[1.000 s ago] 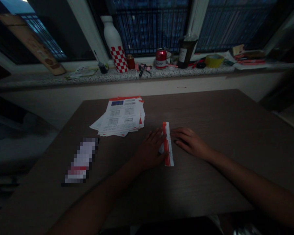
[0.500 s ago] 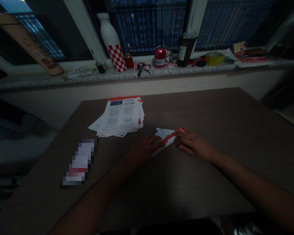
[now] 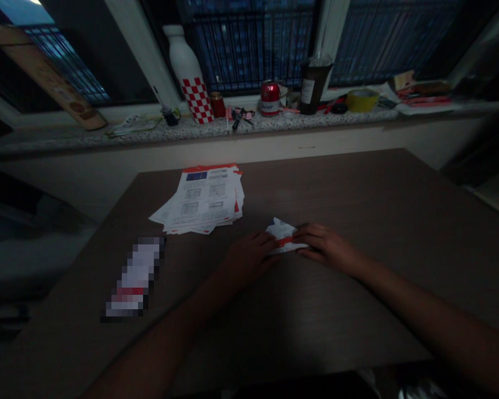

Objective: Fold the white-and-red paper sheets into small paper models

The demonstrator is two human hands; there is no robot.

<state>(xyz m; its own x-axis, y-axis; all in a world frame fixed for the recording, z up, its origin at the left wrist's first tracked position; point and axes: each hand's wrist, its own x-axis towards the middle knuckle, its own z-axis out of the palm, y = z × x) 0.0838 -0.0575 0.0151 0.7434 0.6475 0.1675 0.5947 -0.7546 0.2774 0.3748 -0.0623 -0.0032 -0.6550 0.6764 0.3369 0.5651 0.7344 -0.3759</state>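
A small folded paper [image 3: 283, 234], white with a red band, lies on the dark wooden table [image 3: 357, 188] between my two hands. My left hand [image 3: 249, 257] rests at its left end, fingers curled onto the paper's edge. At the right end my right hand [image 3: 326, 247] lies with its fingertips pressed together on the paper. Both forearms reach in from the bottom of the view. The light is dim and the fingertips are hard to separate.
A stack of printed leaflets [image 3: 205, 198] lies farther back on the table. A pixelated flat object [image 3: 135, 276] sits at the left. The stone windowsill [image 3: 108, 136] holds a checked white bottle [image 3: 189, 72], a red can [image 3: 269, 98], a dark cup [image 3: 314, 86] and a tape roll [image 3: 362, 100].
The paper was a long upright strip between my hands; it has been turned and folded into a shorter piece lying across. Both hands stayed on it, shifting slightly.
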